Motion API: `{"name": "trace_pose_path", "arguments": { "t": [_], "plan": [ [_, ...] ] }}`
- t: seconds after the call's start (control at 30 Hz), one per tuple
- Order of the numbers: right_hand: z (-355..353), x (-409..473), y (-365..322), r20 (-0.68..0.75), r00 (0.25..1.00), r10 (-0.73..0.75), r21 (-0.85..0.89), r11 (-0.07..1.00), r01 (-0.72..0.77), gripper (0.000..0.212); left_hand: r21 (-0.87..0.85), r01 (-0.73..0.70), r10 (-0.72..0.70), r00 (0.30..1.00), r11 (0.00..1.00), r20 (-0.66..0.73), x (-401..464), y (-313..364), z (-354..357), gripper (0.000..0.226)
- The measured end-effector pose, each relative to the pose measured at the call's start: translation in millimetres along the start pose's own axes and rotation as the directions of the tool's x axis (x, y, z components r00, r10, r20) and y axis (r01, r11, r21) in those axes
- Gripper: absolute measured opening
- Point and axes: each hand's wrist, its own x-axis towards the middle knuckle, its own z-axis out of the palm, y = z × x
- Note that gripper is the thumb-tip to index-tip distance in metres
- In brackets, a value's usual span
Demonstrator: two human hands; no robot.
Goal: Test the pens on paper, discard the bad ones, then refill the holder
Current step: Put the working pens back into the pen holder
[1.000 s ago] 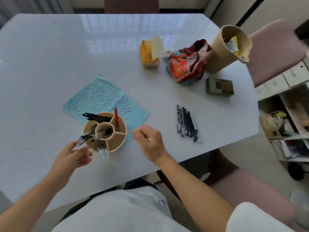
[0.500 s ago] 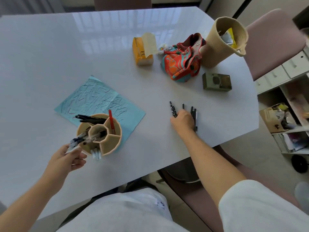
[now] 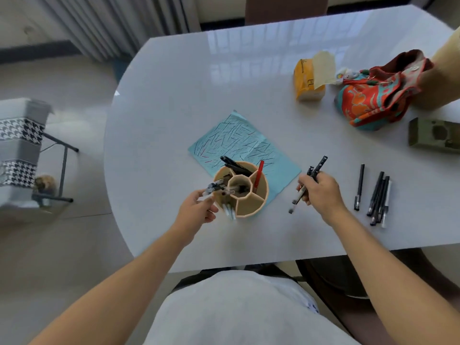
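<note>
right hand [image 3: 321, 192] grips pens [image 3: 314, 174], tips up-right | left hand [image 3: 199, 207] pinches holder pen [image 3: 214, 188], near-horizontal

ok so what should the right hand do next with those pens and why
Probably carry the pens that the right hand grips over to the holder and drop them into its empty front compartment; the left hand is already at the holder.

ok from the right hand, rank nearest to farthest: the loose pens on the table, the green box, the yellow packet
From the right hand:
1. Loose pens, just to its right.
2. Green box, farther right, toward the table's edge.
3. Yellow packet, far side of the table.
</note>
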Motion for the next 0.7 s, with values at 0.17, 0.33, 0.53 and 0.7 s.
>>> {"name": "trace_pose_path", "arguments": {
  "t": [0.17, 0.33, 0.53, 0.7],
  "plan": [
    [18.5, -30.3, -33.2, 0.065, 0.993, -0.102, 0.287, 0.955, 0.08, 0.024, 0.026, -0.019, 0.019, 1.0, 0.999, -0.005, -2.7, 0.3, 5.3, 0.017],
    [46.2, -46.9, -79.7, 0.187, 0.928, -0.321, 0.439, 0.873, 0.213, 0.015, 0.018, -0.02, 0.02, 1.0, 1.0, -0.019, -3.1, 1.3, 5.8, 0.02],
    [101.2, -42.8, -108.3, 0.316, 0.705, -0.635, 0.043, 0.752, 0.658, 0.006, 0.015, -0.027, 0.027, 1.0, 1.0, -0.008, -3.3, 6.9, 3.6, 0.018],
    [134.7, -47.1, -109.8, 0.589, 0.636, -0.498, -0.548, 0.331, 0.768, 0.019, -0.001, -0.062, 0.062, 0.998, 0.998, -0.007, 0.6, 0.6, -2.9, 0.012]
  ]
}}
